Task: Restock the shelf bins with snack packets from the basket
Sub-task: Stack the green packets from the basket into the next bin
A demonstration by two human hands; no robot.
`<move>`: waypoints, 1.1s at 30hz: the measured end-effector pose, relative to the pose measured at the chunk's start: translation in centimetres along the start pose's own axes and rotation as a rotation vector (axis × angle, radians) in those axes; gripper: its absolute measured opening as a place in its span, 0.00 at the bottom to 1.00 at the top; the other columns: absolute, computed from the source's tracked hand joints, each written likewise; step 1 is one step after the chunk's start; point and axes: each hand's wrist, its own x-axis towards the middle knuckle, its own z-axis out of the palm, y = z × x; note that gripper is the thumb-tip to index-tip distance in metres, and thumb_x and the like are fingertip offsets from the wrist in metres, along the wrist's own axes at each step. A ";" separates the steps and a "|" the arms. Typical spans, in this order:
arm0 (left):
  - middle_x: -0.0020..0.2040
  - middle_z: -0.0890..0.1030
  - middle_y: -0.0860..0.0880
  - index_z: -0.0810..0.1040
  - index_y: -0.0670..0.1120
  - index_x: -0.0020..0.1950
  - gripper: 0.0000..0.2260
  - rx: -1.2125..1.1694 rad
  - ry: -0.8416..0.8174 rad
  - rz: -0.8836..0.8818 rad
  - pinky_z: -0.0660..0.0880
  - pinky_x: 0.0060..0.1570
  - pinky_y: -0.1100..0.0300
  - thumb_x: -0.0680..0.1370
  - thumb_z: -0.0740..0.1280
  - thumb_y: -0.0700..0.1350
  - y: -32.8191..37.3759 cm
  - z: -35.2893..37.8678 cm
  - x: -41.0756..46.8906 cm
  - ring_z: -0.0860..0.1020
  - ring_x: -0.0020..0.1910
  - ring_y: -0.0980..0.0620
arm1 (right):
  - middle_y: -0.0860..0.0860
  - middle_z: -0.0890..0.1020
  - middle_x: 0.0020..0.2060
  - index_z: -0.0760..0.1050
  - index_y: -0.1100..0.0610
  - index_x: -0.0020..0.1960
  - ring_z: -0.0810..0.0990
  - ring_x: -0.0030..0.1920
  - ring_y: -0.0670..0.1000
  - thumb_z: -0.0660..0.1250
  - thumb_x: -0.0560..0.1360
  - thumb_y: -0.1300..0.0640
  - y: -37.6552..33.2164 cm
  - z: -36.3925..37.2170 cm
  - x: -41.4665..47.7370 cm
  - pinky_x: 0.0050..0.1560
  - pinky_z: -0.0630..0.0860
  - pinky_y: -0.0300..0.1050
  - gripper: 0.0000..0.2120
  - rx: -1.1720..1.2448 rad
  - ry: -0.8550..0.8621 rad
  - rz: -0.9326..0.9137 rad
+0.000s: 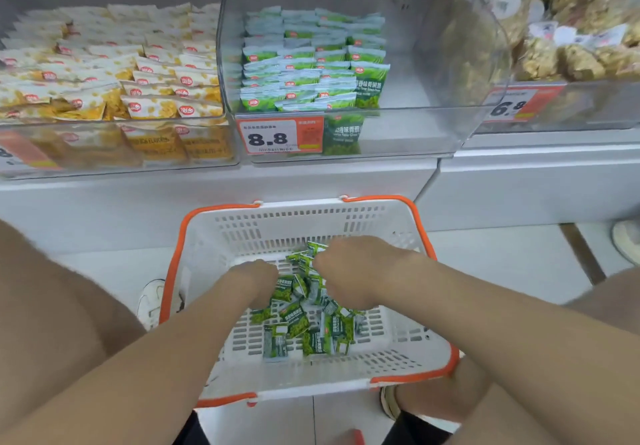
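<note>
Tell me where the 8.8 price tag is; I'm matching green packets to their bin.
Head view, centre: the 8.8 price tag sits on the front wall of the middle clear bin holding green packets, above the far rim of the basket.

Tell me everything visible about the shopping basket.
The basket looks like white slotted plastic, with orange handles folded down along its rim. It stands upright on the pale floor in front of the shelf bins. A loose heap of small green packets covers part of its bottom. The left hand and the right hand both reach inside into the heap. The right hand grips a few packets, while the left hand's fingers are hidden.
</note>
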 end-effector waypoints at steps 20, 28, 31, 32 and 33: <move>0.71 0.77 0.43 0.73 0.42 0.74 0.24 -0.291 -0.214 0.070 0.76 0.65 0.50 0.84 0.66 0.55 2.2 11.3 7.0 0.77 0.67 0.42 | 0.51 0.69 0.39 0.67 0.54 0.50 0.71 0.33 0.50 0.61 0.81 0.64 0.2 1.4 3.9 0.29 0.68 0.46 0.06 -0.044 -0.140 -0.093; 0.37 0.85 0.41 0.79 0.46 0.57 0.08 -1.057 0.082 0.071 0.83 0.37 0.54 0.79 0.70 0.43 1.9 0.7 0.7 0.85 0.33 0.48 | 0.49 0.67 0.40 0.73 0.57 0.58 0.72 0.37 0.53 0.63 0.79 0.67 1.1 -1.3 2.3 0.34 0.69 0.47 0.10 -0.037 0.004 -0.036; 0.38 0.86 0.38 0.83 0.40 0.54 0.07 -1.279 0.190 0.129 0.85 0.42 0.50 0.82 0.67 0.42 2.7 -4.2 -3.2 0.87 0.36 0.43 | 0.52 0.70 0.42 0.71 0.57 0.53 0.73 0.42 0.56 0.65 0.79 0.61 2.2 -2.1 1.4 0.41 0.74 0.49 0.04 0.076 0.093 0.067; 0.39 0.86 0.38 0.84 0.39 0.54 0.09 -1.342 0.211 0.154 0.85 0.43 0.50 0.82 0.67 0.42 3.0 -5.7 -4.6 0.87 0.38 0.42 | 0.52 0.73 0.43 0.72 0.58 0.51 0.75 0.43 0.56 0.68 0.79 0.55 2.5 -2.1 1.1 0.44 0.77 0.49 0.08 0.148 0.130 0.077; 0.40 0.86 0.37 0.84 0.38 0.54 0.11 -1.401 0.237 0.172 0.85 0.44 0.50 0.82 0.66 0.43 3.4 -7.0 -6.0 0.87 0.40 0.41 | 0.52 0.76 0.42 0.73 0.58 0.49 0.77 0.44 0.56 0.70 0.76 0.48 2.7 -2.2 0.7 0.47 0.79 0.50 0.14 0.214 0.165 0.075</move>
